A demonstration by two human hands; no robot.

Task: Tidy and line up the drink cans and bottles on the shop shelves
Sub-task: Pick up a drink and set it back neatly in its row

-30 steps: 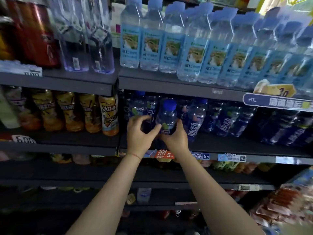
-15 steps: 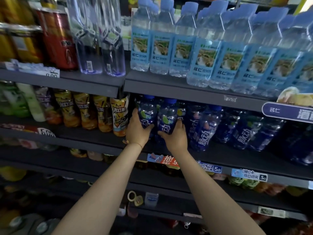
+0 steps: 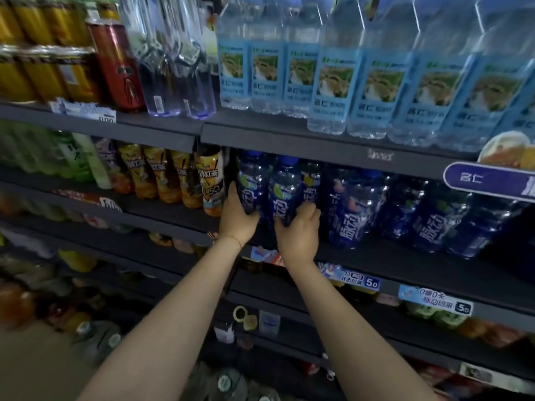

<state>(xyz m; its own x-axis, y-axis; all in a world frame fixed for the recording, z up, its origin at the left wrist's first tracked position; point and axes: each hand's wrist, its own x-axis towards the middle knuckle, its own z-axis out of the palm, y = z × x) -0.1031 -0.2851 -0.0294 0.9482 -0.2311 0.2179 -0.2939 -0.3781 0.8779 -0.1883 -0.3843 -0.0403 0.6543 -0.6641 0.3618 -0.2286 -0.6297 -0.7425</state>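
— So, in the head view, where were the hands?
— Both were on the middle shelf (image 3: 376,264). The left hand (image 3: 236,218) cupped the base of the leftmost dark blue bottle (image 3: 251,183), its fingers curled round the bottle. The right hand (image 3: 298,230) gripped the next blue bottle (image 3: 285,192) low down, thumb on the front, fingers wrapped behind.
— And the two bottles?
— They stood upright, side by side and touching, at the left end of that row, just right of the orange tea bottles (image 3: 210,180). More blue bottles (image 3: 347,209) ran off to the right.
— Above them?
— Pale water bottles (image 3: 333,82) crowded the top shelf, beside a red can (image 3: 118,68). Price tags (image 3: 434,302) lined the shelf edge below the hands.
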